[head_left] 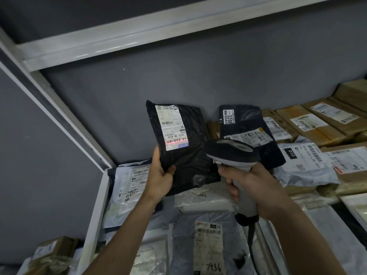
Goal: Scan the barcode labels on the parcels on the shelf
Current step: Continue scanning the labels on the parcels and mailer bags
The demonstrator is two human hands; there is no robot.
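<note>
My left hand (161,175) holds a black plastic parcel (186,155) upright by its lower left edge, above the shelf. Its white label (172,127) faces me, and a red scan line crosses the barcode near the label's bottom. My right hand (252,187) grips the handle of a grey barcode scanner (232,151), whose head points at that label from the right. A black cable hangs from the scanner's handle.
The shelf holds many parcels: a second black bag (250,124) leaning at the back, brown cartons (317,124) at the right, white and grey bags (208,245) in front and at the left. A white upright (95,215) and an upper shelf beam (139,32) frame the bay.
</note>
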